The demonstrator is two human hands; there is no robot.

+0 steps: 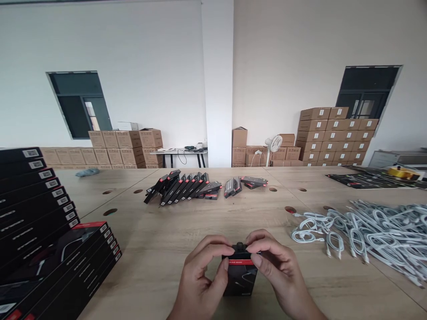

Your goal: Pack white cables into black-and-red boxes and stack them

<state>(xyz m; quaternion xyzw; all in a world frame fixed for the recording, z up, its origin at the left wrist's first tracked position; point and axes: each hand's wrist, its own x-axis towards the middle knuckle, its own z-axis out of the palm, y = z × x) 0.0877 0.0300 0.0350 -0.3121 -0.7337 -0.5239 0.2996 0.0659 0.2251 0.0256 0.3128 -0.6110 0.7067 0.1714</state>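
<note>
A small black box with a red band near its top stands upright on the wooden table, close in front of me. My left hand pinches the box's top left edge between thumb and fingers. On the other side, my right hand grips the top right corner the same way. A dark tab sticks up between the fingertips at the top of the box. A picture of a pale cable shows on the box's front.
Tall stacks of black boxes stand at the left. Several slim black boxes lean together farther back. Coiled white cables are heaped at the right. Black printed sheets lie behind them. The table has round holes.
</note>
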